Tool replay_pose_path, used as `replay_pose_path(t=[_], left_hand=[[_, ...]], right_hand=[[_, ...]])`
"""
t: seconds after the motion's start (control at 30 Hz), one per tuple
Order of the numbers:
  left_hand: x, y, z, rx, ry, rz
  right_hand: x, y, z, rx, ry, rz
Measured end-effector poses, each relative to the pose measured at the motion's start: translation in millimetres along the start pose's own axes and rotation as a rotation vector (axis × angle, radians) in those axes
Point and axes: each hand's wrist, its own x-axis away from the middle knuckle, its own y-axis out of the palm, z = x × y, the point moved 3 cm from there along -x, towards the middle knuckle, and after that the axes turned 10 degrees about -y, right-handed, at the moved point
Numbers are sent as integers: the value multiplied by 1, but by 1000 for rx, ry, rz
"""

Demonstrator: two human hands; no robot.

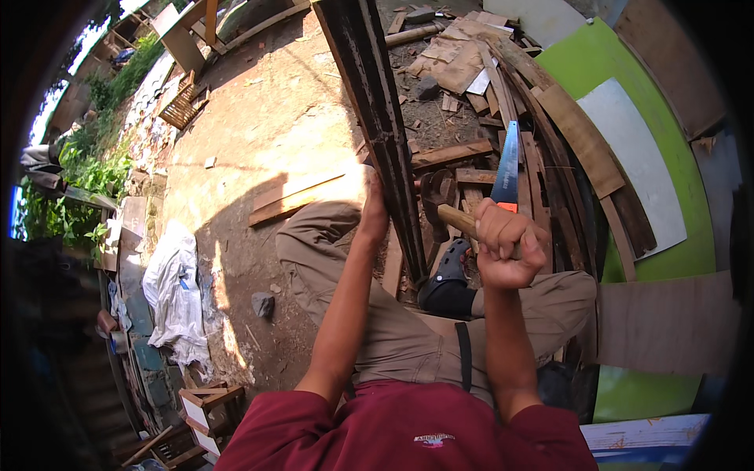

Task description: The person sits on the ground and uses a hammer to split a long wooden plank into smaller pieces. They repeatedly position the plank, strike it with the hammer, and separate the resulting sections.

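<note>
From my feed the right hand (pixel 506 247) is wrapped round a wooden handle (pixel 457 220), fingers (pixel 503 235) clamped tight on it; the head of that tool (pixel 437 191) is dark and sits among the scrap, and I read it as a hammer, though I cannot tell for sure; a blue saw (pixel 506 166) with an orange grip stands just behind the knuckles, its handle hidden by the fist. The left hand (pixel 374 206) presses against a long dark plank (pixel 375 118) that runs up out of frame; its fingers lie against the plank's side, and I cannot tell whether they grip it or only rest there. A black shoe (pixel 448 284) shows at the plank's foot, partly covered by the knee.

The ground (pixel 267 118) is bare reddish dirt, sunlit, with my shadow across it; a pale board (pixel 302 195) lies flat near the left hand; a heap of offcuts (pixel 471 63) fills the top right, beside green and grey panels (pixel 628 157). Left of me a white tarp (pixel 174 290) lies crumpled, with plants (pixel 86 173) beyond.

A slatted crate (pixel 182 102) stands far off, its contents too small to see; a small wooden box frame (pixel 206 404) sits low left.
</note>
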Motion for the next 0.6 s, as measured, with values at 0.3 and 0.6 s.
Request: replay_pose_path(t=[0.3, 0.6], left_hand=[[-6, 6, -7, 38, 41, -43], [1, -1, 1, 18, 14, -81]], right_hand=[[16, -6, 5, 106, 79, 37], [8, -1, 1, 1, 9, 47]])
